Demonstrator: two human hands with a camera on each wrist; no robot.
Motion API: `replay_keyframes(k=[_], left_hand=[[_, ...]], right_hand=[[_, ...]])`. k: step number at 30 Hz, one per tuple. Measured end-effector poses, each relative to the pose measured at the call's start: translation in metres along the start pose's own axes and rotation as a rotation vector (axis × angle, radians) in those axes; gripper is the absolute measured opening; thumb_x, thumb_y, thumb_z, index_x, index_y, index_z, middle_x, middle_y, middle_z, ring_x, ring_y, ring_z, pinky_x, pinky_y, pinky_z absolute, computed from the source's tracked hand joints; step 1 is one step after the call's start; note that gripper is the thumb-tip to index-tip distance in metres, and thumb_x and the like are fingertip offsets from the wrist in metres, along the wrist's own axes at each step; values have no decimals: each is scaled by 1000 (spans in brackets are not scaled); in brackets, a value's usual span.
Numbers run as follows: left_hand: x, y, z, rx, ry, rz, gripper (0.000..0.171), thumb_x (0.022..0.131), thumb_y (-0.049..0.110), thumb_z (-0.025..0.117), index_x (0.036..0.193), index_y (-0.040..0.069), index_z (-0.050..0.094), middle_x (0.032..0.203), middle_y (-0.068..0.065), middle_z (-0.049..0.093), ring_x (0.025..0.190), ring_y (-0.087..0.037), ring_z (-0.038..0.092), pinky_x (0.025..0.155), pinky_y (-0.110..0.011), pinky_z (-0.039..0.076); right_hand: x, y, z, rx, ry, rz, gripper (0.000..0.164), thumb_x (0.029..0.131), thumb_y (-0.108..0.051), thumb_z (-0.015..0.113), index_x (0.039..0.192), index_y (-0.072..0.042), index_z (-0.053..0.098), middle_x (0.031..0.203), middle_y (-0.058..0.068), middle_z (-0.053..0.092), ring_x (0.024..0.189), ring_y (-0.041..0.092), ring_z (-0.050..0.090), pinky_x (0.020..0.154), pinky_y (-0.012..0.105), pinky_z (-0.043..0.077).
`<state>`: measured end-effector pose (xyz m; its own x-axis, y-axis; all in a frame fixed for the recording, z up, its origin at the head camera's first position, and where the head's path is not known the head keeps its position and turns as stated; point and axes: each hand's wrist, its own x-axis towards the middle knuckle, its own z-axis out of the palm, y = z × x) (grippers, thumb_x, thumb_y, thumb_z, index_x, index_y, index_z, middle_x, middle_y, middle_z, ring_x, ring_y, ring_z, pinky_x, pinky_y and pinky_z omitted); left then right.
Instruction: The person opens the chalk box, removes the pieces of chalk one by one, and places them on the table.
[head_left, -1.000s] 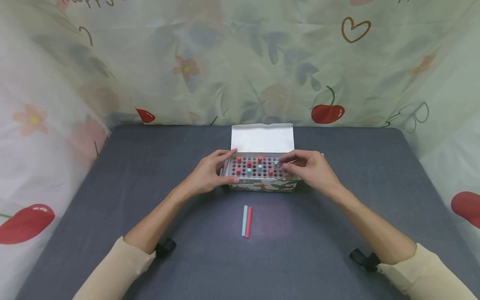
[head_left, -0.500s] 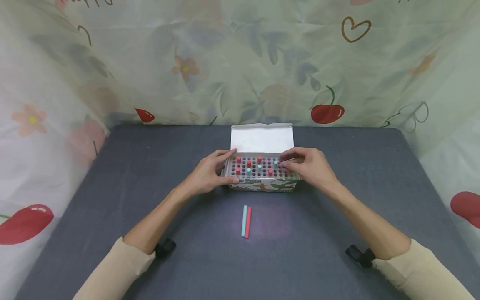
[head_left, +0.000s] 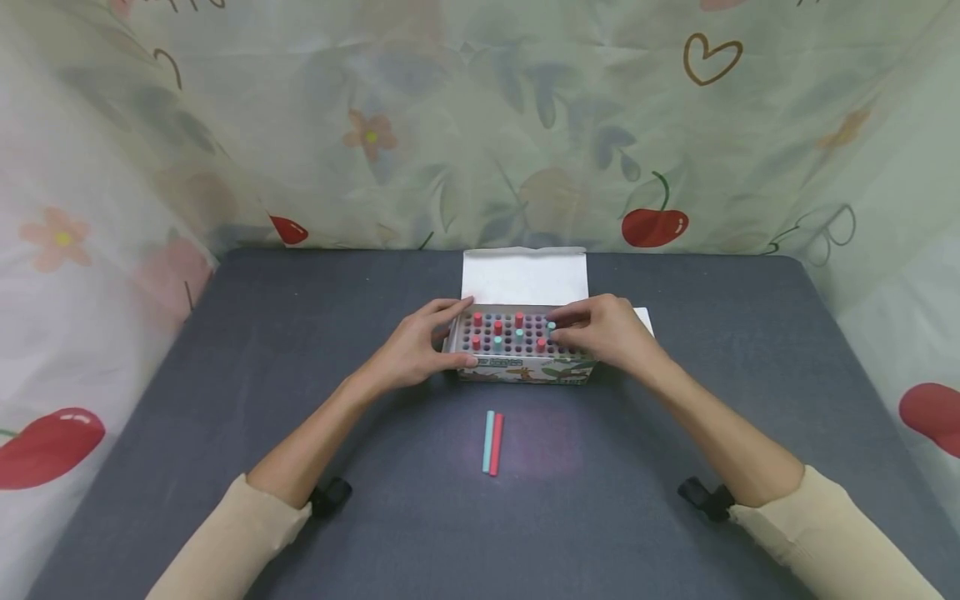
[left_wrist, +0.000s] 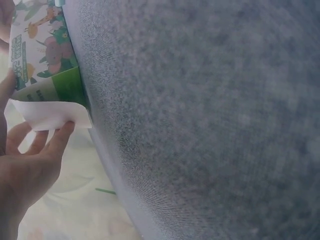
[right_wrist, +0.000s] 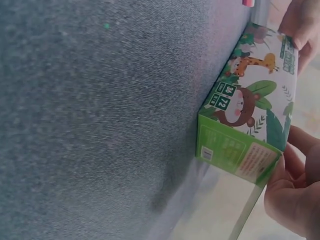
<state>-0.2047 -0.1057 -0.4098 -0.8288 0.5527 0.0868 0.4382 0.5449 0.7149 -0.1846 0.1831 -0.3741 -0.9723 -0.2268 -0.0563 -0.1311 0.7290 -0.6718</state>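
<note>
While the left hand holds the left end of the box, wide open table runs to the left edge. That hand's thumb is on the near rim, its fingers spread toward the far corner. The white lid is up, close to the table's far edge. Nearer, a loose blue stick and a loose red stick lie side by side, with room around them. Farther right, the right hand's fingertips are around a blue peg in the box; I cannot tell if they pinch it. More table runs to the right edge. The left wrist view shows a white flap by the left fingers. The right wrist view shows the box's green end, which the head view hides.
</note>
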Motion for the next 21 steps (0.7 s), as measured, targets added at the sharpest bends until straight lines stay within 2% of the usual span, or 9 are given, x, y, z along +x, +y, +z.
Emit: replay_keyframes(k=[6, 12, 21], left_hand=[[-1, 0, 0, 4, 3, -6, 84, 73, 40, 74, 143, 25, 30, 137, -3, 35, 119, -20, 42, 93, -37, 46], [-1, 0, 1, 3, 5, -17, 84, 73, 40, 74, 143, 26, 29, 137, -3, 35, 120, -19, 41, 94, -37, 45], [0, -1, 2, -34, -2, -22, 84, 73, 37, 74, 144, 25, 29, 137, -4, 34, 121, -20, 41, 96, -35, 44]], right_hand=[[2, -2, 1, -43, -18, 4, 24, 78, -26, 71, 102, -20, 72, 77, -8, 68, 68, 11, 58, 54, 29, 43], [1, -1, 4, -67, 24, 9, 20, 79, -27, 70, 97, -22, 74, 75, -8, 68, 65, 12, 55, 53, 29, 42], [0, 2, 13, -50, 94, -59, 15, 84, -24, 67, 96, -15, 70, 74, -5, 67, 63, 6, 61, 57, 27, 50]])
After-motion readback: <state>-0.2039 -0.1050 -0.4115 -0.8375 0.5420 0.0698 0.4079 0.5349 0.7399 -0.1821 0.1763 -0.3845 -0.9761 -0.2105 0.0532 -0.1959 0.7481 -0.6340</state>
